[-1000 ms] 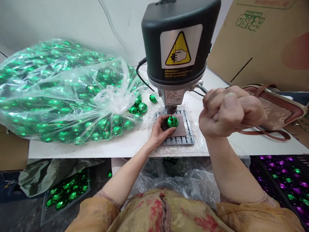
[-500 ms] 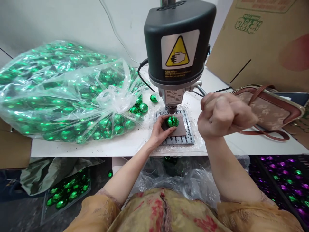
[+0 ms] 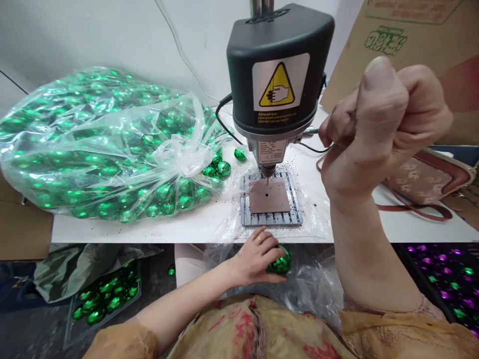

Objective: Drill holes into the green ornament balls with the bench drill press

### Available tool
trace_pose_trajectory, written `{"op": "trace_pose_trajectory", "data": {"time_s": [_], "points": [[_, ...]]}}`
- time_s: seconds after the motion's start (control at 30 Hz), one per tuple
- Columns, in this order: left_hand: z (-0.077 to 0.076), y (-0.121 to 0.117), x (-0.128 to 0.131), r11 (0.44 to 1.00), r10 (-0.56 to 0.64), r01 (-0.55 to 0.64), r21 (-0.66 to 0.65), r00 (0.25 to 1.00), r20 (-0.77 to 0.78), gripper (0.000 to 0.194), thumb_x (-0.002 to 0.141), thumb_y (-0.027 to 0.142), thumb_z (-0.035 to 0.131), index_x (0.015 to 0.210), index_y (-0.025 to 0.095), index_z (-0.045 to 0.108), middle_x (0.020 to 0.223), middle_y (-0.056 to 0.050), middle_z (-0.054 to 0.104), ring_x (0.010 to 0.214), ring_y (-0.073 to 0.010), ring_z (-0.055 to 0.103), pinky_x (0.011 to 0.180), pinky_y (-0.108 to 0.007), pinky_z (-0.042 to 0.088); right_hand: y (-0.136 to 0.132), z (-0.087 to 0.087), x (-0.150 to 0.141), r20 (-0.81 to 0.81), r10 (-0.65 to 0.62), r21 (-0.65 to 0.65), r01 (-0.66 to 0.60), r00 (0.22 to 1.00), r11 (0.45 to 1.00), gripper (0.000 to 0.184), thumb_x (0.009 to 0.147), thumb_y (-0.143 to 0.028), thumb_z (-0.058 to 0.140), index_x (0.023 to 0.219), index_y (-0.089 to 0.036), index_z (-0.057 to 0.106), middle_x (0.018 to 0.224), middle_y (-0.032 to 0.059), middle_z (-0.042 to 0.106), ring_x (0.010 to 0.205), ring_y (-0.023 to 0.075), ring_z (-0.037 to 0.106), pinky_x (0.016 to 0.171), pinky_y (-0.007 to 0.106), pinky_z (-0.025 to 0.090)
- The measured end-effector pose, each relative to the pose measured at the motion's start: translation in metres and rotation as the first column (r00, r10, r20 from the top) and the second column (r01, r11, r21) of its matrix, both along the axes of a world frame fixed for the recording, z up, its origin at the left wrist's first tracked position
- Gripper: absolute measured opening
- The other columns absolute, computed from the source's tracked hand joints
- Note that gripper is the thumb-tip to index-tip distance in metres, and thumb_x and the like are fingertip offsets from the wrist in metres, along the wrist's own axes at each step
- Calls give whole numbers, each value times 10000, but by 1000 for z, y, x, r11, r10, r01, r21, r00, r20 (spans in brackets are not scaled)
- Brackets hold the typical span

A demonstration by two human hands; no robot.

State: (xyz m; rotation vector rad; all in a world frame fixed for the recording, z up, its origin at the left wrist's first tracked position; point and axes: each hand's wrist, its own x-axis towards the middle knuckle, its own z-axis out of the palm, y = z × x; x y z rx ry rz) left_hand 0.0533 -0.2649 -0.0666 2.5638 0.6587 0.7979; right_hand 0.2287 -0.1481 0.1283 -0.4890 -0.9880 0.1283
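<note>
My right hand (image 3: 374, 124) is wrapped in a fist round the end of the lever (image 3: 310, 132) on the black drill press (image 3: 279, 70). The lever's grip is hidden inside my fingers. In front of the table edge, over clear plastic sheeting, my left hand (image 3: 258, 257) curls its fingers round a shiny green faceted ball (image 3: 282, 261). Beneath the drill bit (image 3: 267, 181) lies a brown square board (image 3: 275, 202) with a small dark hole. It rests on the slotted metal base (image 3: 245, 217). Bit and board appear apart.
A big clear bag (image 3: 183, 159) of green balls fills the table's left side, with several loose balls (image 3: 223, 168) beside its knot. Dark shavings dot the white table (image 3: 149, 232). A handbag (image 3: 422, 179) and a cardboard box (image 3: 404, 60) stand at right. Purple and green balls (image 3: 441, 269) lie below.
My left hand has brought the green ball from under the drill bit back toward me, below the table edge. My right fist has risen with the lever, and the bare board now shows.
</note>
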Motion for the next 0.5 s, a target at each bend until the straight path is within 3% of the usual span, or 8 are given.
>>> {"op": "trace_pose_trajectory", "data": {"time_s": [0.1, 0.17, 0.2, 0.27, 0.33, 0.37, 0.43, 0.5], "points": [[2, 17, -14, 1000, -24, 24, 5, 997, 68, 460, 826, 581, 803, 1231, 388, 704, 1070, -46, 759, 1047, -294, 708, 1032, -501, 583, 2, -1, 1, -5, 4, 20, -3, 1000, 1000, 462, 932, -228, 616, 596, -207, 300, 496, -56, 343, 442, 37, 307, 505, 287, 234], [7, 52, -20, 988, 152, -152, -19, 968, 198, 294, 916, 470, 735, 1184, 349, 711, 1047, -55, 755, 1013, -282, 706, 977, -477, 578, 4, -1, 1, -6, -2, 49, 3, 1000, 999, 478, 927, -235, 633, 584, -203, 301, 477, -60, 327, 426, 35, 291, 480, 285, 225], [11, 76, -22, 955, 297, -293, -55, 921, 253, 199, 958, 398, 680, 1142, 328, 715, 1021, -61, 747, 990, -279, 699, 966, -474, 564, 4, -1, 1, -1, 2, 58, -2, 1000, 998, 495, 926, -249, 640, 575, -199, 294, 471, -61, 320, 421, 32, 287, 471, 283, 223], [19, 131, -22, 812, 581, -567, -143, 757, 298, 155, 987, 307, 594, 1078, 271, 715, 1027, -97, 716, 1036, -303, 671, 1018, -494, 518, 4, -1, 1, 4, 25, 69, -25, 1000, 997, 539, 925, -285, 653, 557, -194, 270, 466, -57, 317, 422, 28, 288, 464, 283, 226], [26, 186, -20, 697, 714, -688, -202, 637, 291, 135, 953, 236, 602, 1048, 228, 698, 1050, -121, 689, 1123, -330, 642, 1083, -504, 477, 3, 0, 0, -3, 51, 80, -50, 999, 996, 577, 917, -314, 668, 545, -192, 244, 463, -53, 318, 423, 26, 287, 469, 287, 224], [28, 209, -18, 679, 732, -700, -223, 620, 283, 130, 918, 213, 644, 1039, 210, 688, 1055, -127, 682, 1147, -339, 633, 1099, -508, 470, 2, 0, 0, -7, 60, 78, -60, 998, 995, 587, 912, -328, 674, 542, -193, 239, 463, -51, 322, 423, 25, 287, 471, 290, 223], [32, 245, -13, 709, 705, -660, -249, 656, 269, 181, 842, 199, 741, 1009, 190, 672, 1070, -129, 684, 1153, -340, 630, 1095, -500, 484, 2, -1, 0, -5, 67, 73, -67, 998, 995, 593, 903, -358, 682, 541, -193, 243, 461, -52, 327, 420, 23, 290, 467, 290, 220], [34, 264, -10, 742, 668, -609, -280, 701, 248, 232, 789, 203, 807, 969, 188, 661, 1077, -129, 695, 1137, -334, 639, 1067, -488, 511, 1, -2, 1, 5, 64, 64, -64, 998, 996, 580, 903, -378, 679, 546, -193, 259, 463, -55, 337, 418, 24, 306, 456, 285, 228]]}}
